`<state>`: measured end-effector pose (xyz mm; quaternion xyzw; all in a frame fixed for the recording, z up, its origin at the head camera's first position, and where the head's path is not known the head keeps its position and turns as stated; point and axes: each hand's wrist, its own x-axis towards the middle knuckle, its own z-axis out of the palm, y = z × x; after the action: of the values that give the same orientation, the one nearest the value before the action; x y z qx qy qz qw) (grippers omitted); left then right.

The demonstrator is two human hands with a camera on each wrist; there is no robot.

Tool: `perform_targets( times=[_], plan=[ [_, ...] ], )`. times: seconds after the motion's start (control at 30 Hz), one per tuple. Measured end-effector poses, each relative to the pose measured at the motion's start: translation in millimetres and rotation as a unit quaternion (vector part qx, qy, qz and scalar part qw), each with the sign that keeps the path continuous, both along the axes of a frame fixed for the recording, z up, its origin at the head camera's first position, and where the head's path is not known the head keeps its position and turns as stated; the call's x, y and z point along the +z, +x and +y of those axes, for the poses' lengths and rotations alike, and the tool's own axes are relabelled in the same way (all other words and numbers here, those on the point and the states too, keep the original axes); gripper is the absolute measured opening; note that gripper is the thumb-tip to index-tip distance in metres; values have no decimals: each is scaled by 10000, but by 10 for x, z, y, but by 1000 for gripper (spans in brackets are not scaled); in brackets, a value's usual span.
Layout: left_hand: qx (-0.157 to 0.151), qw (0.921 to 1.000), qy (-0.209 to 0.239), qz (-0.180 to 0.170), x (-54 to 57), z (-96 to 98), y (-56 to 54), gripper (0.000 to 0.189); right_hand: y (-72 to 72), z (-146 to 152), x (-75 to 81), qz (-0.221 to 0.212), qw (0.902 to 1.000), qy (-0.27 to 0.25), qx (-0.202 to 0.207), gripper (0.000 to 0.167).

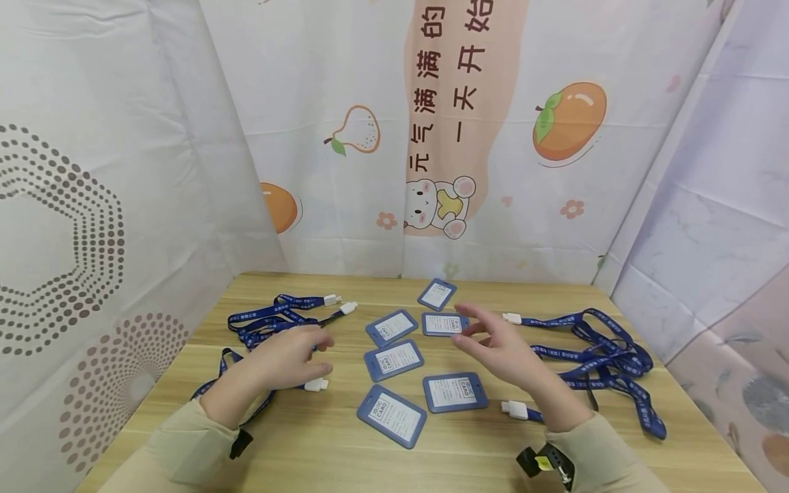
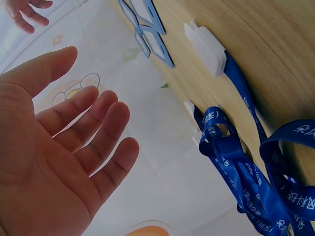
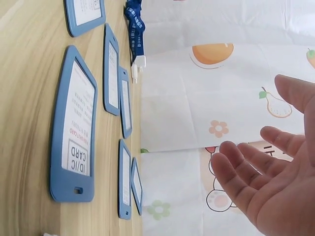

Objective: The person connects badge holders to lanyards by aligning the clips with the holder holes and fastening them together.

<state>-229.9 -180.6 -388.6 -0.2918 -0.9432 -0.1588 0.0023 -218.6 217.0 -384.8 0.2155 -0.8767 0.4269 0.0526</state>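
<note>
Both hands are raised over the table with loosely bent fingers and hold nothing. My left hand [image 1: 286,359] hovers by a bundle of blue lanyards [image 1: 255,317] with white plastic clips, on the left; one clip [image 1: 316,385] shows just beyond its thumb. My right hand [image 1: 502,346] overlaps the edge of a blue ID card holder [image 1: 440,324] in the head view. In the right wrist view, air shows between its fingers and a nearer card holder [image 3: 56,147]. Several such holders lie flat in the middle, including one [image 1: 392,415] nearest me and one [image 1: 437,294] farthest back.
A second heap of blue lanyards [image 1: 610,356] spreads over the right side, one white clip [image 1: 514,409] pointing towards the middle. The wooden table [image 1: 320,459] ends against a printed white curtain [image 1: 345,246] at the back, with more cloth at both sides.
</note>
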Motion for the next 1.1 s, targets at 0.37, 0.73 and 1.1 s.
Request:
perform_targets(
  times=[0.37, 0.73, 1.1],
  plan=[
    [60, 9993, -178, -323, -95, 6, -28, 32, 15, -147, -34, -307, 9991, 47, 274, 59],
    [44, 9985, -322, -436, -190, -31, -45, 33, 23, -319, -94, -495, 9977, 354, 285, 57],
    [262, 9959, -429, -749, -273, -17, -52, 32, 40, -416, -189, -657, 9952, 464, 562, 59]
  ],
)
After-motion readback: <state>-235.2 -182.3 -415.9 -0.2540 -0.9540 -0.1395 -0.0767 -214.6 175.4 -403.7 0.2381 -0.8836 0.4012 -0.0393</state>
